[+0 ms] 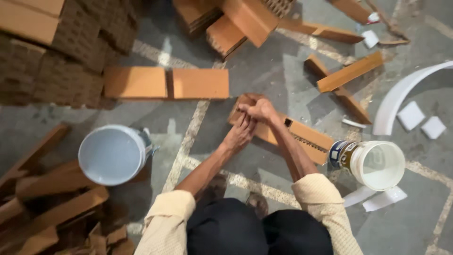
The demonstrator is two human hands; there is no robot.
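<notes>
Cardboard corner strip is lying on the floor in the middle of the frame, and its long axis is running from the upper left, under the hands, down to the lower right, toward the white plastic bucket that is tipped on its side. Both hands are working at the upper-left end of the strip. The right hand is sitting on top, its grip closed like a fist around that end. The left hand is coming from below and just beside it, fingers bent and pressing on the strip; I cannot tell if this grip is fully closing on it. So the free length of the strip is extending away from both hands to the lower right. A light blue bucket is standing well apart, at the left.
</notes>
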